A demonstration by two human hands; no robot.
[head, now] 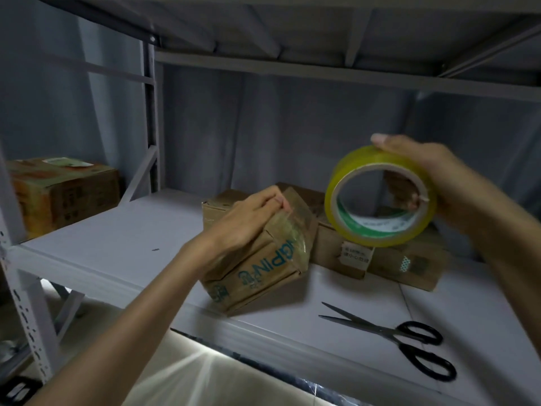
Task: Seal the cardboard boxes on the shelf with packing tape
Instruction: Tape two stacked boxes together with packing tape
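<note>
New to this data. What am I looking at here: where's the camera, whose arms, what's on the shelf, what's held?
There is no robot here. A person works with bare hands, and the one picture comes from a wide-angle camera on their head, looking forward and down, so both arms reach in from the bottom.

The surface is a pale metal shelf. The left hand presses on a small box with teal print, which sits tilted, with clear tape showing over its top end. The right hand holds a yellowish tape roll up in the air, thumb on the outside, fingers through the core.

Behind lie more boxes. Another box stands far left. Black-handled scissors lie open near the front edge, untouched.
</note>
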